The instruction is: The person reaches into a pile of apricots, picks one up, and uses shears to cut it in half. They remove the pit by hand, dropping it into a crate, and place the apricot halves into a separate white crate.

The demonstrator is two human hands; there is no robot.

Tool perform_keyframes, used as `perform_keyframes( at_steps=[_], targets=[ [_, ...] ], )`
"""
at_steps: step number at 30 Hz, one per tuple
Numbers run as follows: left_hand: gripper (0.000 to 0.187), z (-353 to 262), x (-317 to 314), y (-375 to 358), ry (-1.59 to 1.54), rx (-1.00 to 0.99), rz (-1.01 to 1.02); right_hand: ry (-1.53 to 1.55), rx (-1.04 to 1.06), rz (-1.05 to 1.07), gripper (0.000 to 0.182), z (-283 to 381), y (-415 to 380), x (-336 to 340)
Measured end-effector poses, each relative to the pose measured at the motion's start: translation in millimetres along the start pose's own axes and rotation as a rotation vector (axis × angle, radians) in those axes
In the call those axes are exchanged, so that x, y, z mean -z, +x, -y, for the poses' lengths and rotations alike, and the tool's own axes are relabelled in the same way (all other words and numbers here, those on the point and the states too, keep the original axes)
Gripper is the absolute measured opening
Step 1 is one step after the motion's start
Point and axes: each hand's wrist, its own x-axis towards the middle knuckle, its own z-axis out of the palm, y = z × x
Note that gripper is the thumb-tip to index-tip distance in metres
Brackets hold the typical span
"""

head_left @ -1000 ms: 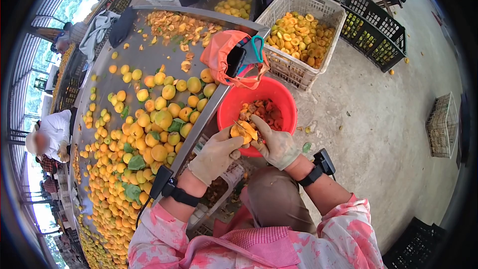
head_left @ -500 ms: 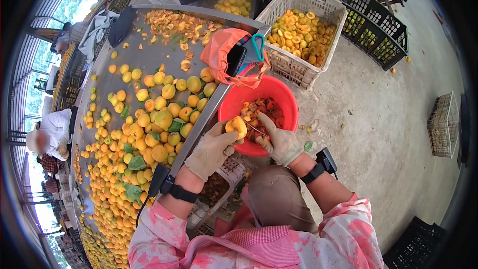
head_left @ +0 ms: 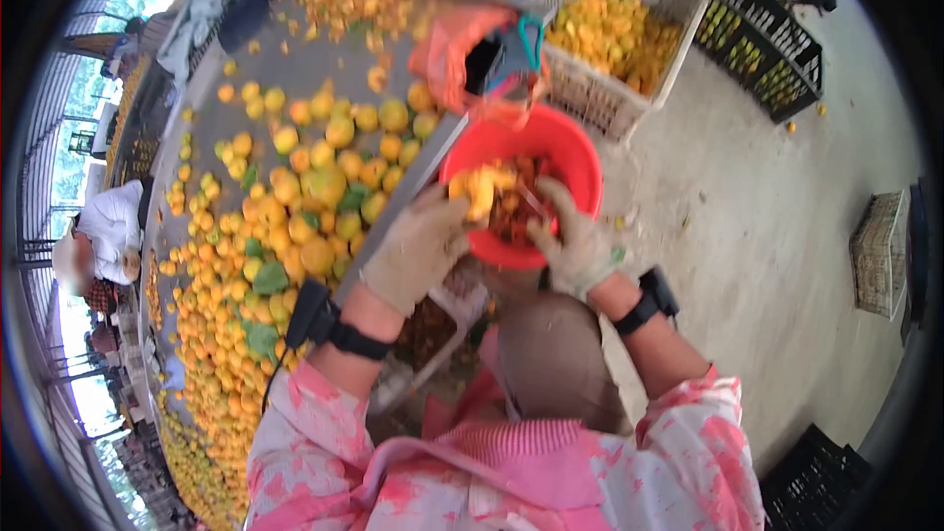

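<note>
Think of a clock with the red tub in its middle and twelve at the top of the view. The work in hand looks like opening a soft yellow-orange fruit (head_left: 480, 190) over the round red plastic tub (head_left: 590, 167). The next move seems to call for a firm but gentle hold on the fruit, as it could tear or slip.

The left hand (head_left: 418, 241), in a pale thin glove, is at eight o'clock. Its thumb and fingers pinch the fruit, which sits at the tub's nine o'clock side. The right hand (head_left: 580, 246), in a glove like it, is between four and five. Its thumb and fingers bend toward each other. A thin pale thing (head_left: 534, 201) shows by them, but it is too blurry to tell what it is, or if they pinch it tight. The two hands are apart.

Dark red-brown bits (head_left: 516, 221) lie in the tub. At nine o'clock is a big heap of round yellow and orange fruit (head_left: 315, 256) on a gray metal table (head_left: 329, 74). An orange cloth bag (head_left: 447, 49) is at eleven. A white plastic crate (head_left: 677, 69) of yellow fruit is at one.
</note>
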Motion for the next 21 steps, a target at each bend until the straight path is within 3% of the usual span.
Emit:
perform_keyframes(
  at_steps=[2,5,11,15,17,18,20,21],
  targets=[
    [0.037,7.0,-13.6,-6.2,-0.98,0.529,-0.086,0.09,0.024,-0.034,0.058,-3.1,-3.1,-4.5],
    [0.028,-42.9,3.0,11.9,-1.261,0.675,-0.231,0.15,0.061,-0.068,0.058,5.8,-4.3,-0.5],
    [0.027,-28.5,-9.7,3.1,-0.804,0.465,-0.112,-0.01,0.026,0.032,0.062,25.4,-7.9,7.3],
    [0.023,-33.2,-13.0,4.3,-0.828,0.43,-0.088,-0.007,0.092,0.017,0.063,28.0,-2.4,5.2],
    [0.021,-36.9,-14.0,6.1,-1.115,0.529,-0.087,-0.053,0.047,0.058,0.062,31.7,-0.7,9.0],
    [0.021,-37.9,-14.1,6.0,-1.117,0.53,-0.084,-0.054,0.043,0.058,0.062,30.1,-0.6,8.8],
    [0.023,-40.6,-14.1,5.0,-0.741,0.287,-0.085,-0.027,0.083,0.033,0.064,26.5,-1.3,7.9],
    [0.023,-43.0,-14.0,7.0,-0.741,0.285,-0.082,-0.028,0.08,0.03,0.064,25.5,-1.0,7.3]
  ],
)
